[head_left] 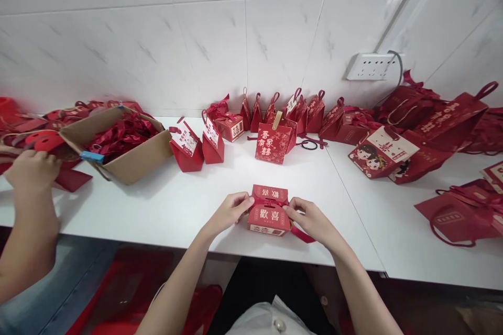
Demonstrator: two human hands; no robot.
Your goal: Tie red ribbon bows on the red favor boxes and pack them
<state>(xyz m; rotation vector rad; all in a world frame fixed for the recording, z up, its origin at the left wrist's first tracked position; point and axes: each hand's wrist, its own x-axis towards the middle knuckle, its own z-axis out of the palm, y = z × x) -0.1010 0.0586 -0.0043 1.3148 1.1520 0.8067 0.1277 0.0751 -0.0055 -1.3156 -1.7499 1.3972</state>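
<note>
A small red gift box [269,215] with gold characters stands on the white table in front of me. A dark red ribbon [304,235] runs across its top, and one tail hangs out on the right. My left hand [232,210] is closed at the box's left end, with thumb and index finger pinching near the ribbon. At the right end my right hand [308,218] grips the box by its edge, fingers bent. Behind the box stands a red triangular gift box [272,142] with a gold tag.
A cardboard box [137,159] of red ribbons sits at left, beside a co-worker's hand [33,170]. Two small red boxes [187,149] stand near it. Several handled boxes [314,112] line the wall. Larger red gift bags [463,214] crowd the right. A power strip [371,66] is on the wall.
</note>
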